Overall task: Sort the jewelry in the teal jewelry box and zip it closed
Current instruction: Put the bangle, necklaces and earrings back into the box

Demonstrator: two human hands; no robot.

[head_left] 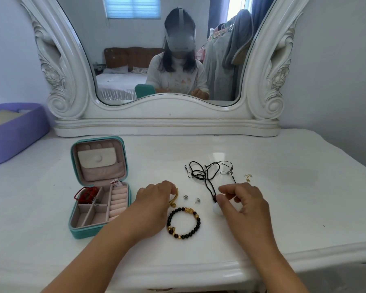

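While teal jewelry box (77,230) lies unzipped, red bracelet (87,194) inside; left hand (154,199) grips gold bangle (174,197).

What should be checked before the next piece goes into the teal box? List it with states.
1. Teal jewelry box unzipped, lid up: ok.
2. Empty front compartments free to take a piece: ok.
3. Left hand holding the gold bangle: cannot tell, the hand covers most of it.
4. Right hand pinching the white pendant: ok.
5. Black cord untangled: not ok, it lies looped and crossed.
6. Beaded bracelet and two studs sorted: not ok, on the table.
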